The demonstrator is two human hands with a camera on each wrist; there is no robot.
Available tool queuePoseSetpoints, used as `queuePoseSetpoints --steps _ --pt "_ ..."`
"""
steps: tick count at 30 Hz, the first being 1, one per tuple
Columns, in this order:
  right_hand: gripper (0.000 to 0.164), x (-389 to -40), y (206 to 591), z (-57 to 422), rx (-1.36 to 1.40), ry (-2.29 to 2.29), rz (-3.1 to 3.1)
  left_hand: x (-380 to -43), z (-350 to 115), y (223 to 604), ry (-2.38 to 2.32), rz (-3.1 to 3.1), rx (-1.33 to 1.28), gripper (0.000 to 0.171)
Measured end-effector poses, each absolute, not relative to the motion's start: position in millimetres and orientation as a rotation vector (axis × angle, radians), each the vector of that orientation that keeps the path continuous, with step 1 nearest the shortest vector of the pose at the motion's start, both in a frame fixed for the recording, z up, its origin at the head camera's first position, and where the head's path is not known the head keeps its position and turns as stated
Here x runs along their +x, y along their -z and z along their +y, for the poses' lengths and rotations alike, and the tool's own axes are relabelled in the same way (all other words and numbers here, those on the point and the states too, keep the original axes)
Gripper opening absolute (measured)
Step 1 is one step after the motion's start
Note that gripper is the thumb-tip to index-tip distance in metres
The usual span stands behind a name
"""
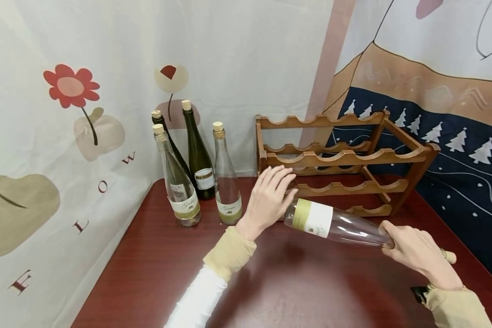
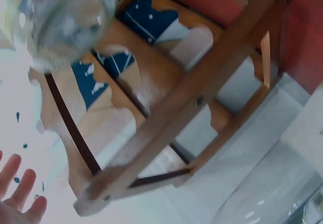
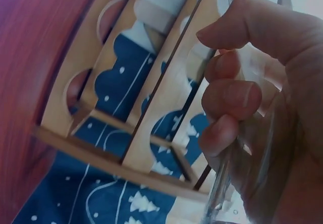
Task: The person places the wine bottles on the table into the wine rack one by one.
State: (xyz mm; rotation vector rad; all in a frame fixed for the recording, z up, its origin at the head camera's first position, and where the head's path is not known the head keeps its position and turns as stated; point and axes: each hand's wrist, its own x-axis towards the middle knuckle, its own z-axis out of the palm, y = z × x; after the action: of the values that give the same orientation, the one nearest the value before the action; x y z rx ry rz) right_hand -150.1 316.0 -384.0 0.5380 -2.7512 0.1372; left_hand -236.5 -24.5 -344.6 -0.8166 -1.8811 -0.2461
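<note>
A clear corked wine bottle (image 1: 344, 227) with a white and green label is held tilted nearly sideways in front of the wooden wine rack (image 1: 332, 158). My right hand (image 1: 412, 248) grips it round the neck, the cork showing past the hand. In the right wrist view the right hand (image 3: 252, 93) has its fingers curled round the clear glass. My left hand (image 1: 269, 200) is beside the bottle's base, fingers extended. The left wrist view shows the bottle's round base (image 2: 65, 27) close up, apart from the left fingertips (image 2: 22, 183).
Two clear corked bottles (image 1: 228, 182) (image 1: 180, 191) and two dark green ones (image 1: 198, 159) stand at the back left of the red-brown table (image 1: 156, 282). Printed cloth (image 1: 238, 68) hangs behind and along the sides. The rack has two tiers of scalloped rails.
</note>
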Motion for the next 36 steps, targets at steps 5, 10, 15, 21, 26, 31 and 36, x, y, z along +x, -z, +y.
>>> queuePoseSetpoints --steps 5,10,15,21,26,31,36 --pt "0.033 -147.2 384.3 329.2 0.487 -0.146 -2.762 -248.7 -26.8 331.9 0.262 -1.889 -0.775 0.029" --pt "0.031 -142.0 386.5 342.6 0.42 -0.159 -2.8 -259.7 -26.1 327.3 0.232 -1.94 -0.753 0.031" --pt "0.028 -135.7 387.4 357.6 0.332 -0.151 -2.844 -268.4 -25.1 328.1 0.209 -2.014 -0.732 0.034" --pt "0.024 -129.6 386.5 375.3 0.214 -0.113 -2.912 -273.5 -24.0 328.4 0.157 -2.042 -0.683 0.033" --pt "0.025 -123.5 387.5 392.7 0.138 -0.101 -2.94 -277.3 -21.4 328.2 0.061 -2.056 -0.646 0.03" --pt "0.026 -118.0 392.0 411.7 0.077 -0.155 -2.898 -281.8 -19.0 329.9 0.002 -2.068 -0.641 0.027" --pt "0.032 -114.6 400.8 426.1 0.128 -0.188 -2.763 -286.0 -17.8 332.8 -0.039 -2.086 -0.644 0.024"
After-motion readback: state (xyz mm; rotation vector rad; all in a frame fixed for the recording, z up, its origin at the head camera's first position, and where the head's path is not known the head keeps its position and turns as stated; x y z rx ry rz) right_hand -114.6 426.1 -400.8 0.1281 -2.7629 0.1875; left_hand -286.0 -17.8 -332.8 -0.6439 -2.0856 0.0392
